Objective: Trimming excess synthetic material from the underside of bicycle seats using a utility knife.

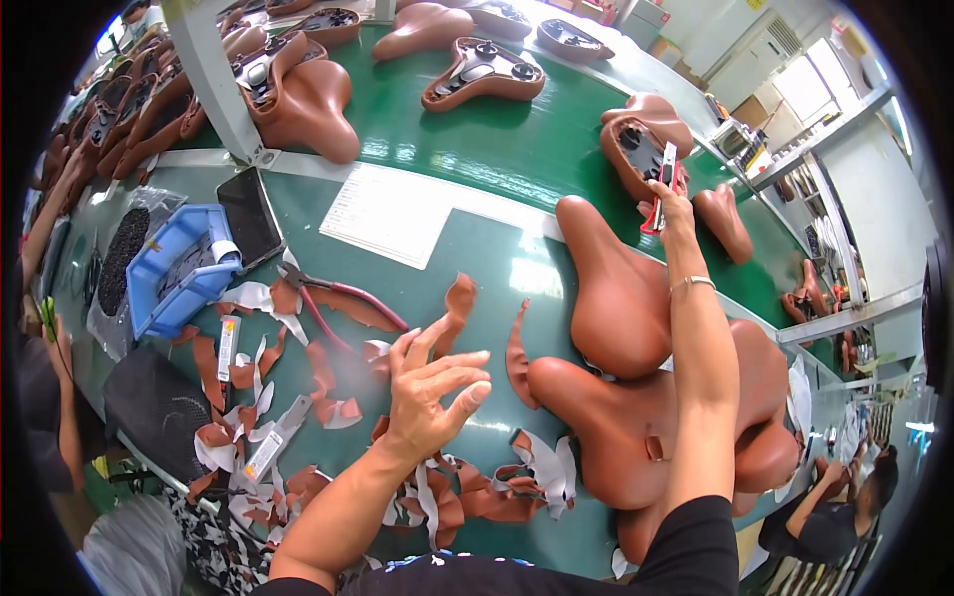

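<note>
My left hand (429, 382) hovers over the green table with its fingers spread and nothing in it, above brown and white leather scraps (328, 397). My right hand (668, 204) reaches far forward and grips a red-handled cutter (664, 177), held against an upturned brown bicycle saddle (641, 139) whose dark underside shows. Three more brown saddles lie under my right forearm: one (616, 288) pointing away and two (636, 427) nearer my body.
Red-handled pliers (333, 298) lie among the scraps. A blue bin (174, 263), a dark tablet (248, 214) and a white paper sheet (393, 214) sit at left centre. More saddles (298, 94) crowd the far table. Other people work at the left and lower right edges.
</note>
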